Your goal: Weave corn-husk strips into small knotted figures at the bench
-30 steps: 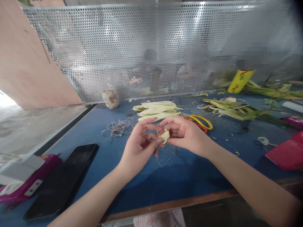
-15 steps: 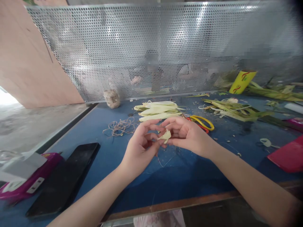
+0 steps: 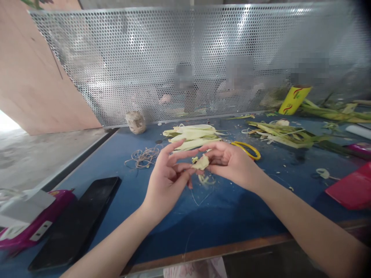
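Near the centre of the frame, a small, pale, crumpled piece of husk point(image 3: 201, 163) is held above the worktop point(image 3: 162, 239) between both hands. The left hand point(image 3: 165, 181) pinches its left end between thumb and finger, the upper fingers spread apart; the right hand point(image 3: 232, 165) grips its right side, thumb against curled fingers. A thin pale strip hangs just below the piece.

Right behind the fingers lies a stack of pale green husks point(image 3: 193, 135), with tangled string point(image 3: 144, 157) to its left and a yellow handle loop point(image 3: 257, 156) to its right. Greener leaves point(image 3: 285, 133) lie at the right of the frame, near a yellow tube point(image 3: 294, 101). A black phone point(image 3: 77, 227) occupies the lower left, and a perforated metal screen point(image 3: 156, 42) spans the top.
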The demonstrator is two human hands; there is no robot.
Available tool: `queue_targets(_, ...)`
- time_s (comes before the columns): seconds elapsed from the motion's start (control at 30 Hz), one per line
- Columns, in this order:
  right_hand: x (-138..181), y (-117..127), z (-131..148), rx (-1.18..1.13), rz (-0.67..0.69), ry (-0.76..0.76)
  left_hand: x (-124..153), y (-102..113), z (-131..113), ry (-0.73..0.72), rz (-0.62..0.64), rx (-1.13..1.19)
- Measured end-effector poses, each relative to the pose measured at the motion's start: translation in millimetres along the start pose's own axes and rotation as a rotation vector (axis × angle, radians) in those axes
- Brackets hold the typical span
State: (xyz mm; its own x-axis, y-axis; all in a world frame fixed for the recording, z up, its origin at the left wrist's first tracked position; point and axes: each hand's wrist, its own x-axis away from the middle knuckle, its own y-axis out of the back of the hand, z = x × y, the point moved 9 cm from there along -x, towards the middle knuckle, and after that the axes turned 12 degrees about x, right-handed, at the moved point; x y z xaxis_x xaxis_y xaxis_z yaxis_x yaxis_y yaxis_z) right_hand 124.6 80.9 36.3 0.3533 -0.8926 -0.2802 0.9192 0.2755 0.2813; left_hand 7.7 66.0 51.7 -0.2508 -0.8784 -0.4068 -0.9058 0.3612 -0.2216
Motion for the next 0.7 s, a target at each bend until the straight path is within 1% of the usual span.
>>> queue_targets(0.13,-0.4,-2.8,-0.4,-0.025,0.018,-0.02,0.7,1.5,1.7,0.002,-0.01,0.011)
queue_targets(0.23,0.0,-1.8,0.9,-0.011,0.0,-0.023,0.8,3.3,7.3,0.039,-0.005,0.04)
queue_targets(0.33,1.3,-2.0,3.8,-0.004,0.013,-0.017,0.6,4.5,10.0,0.068,-0.011,0.041)
queue_targets(0.53,4.0,-5.0,11.4,0.014,0.07,0.031,-0.6,8.1,6.0,0.033,-0.056,-0.009)
queue_targets(0.7,1.4,0.3,7.4,0.061,-0.042,-0.001,0.1,8.8,7.0,0.03,-0.061,-0.049)
